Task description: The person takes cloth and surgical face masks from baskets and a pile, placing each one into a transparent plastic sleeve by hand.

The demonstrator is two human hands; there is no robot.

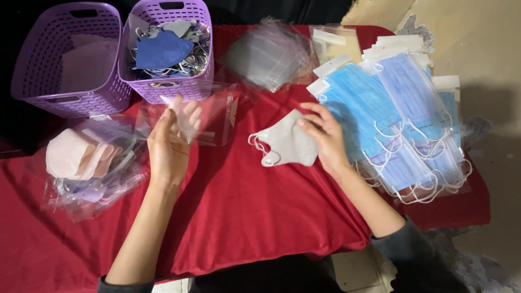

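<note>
My left hand (169, 142) holds a clear plastic bag (209, 116) up above the red cloth (244, 211), fingers pinching its left edge. My right hand (324, 137) grips a folded grey face mask (285, 144) with white ear loops, just right of the bag and a little above the cloth. The bag's mouth faces toward the mask; the two are apart.
Two purple baskets stand at the back left: one (65, 59) nearly empty, one (168, 49) full of loose masks. Bagged pink masks (87, 163) pile at the left. Bagged blue masks (396, 125) lie at the right. Empty clear bags (271, 54) sit at the back.
</note>
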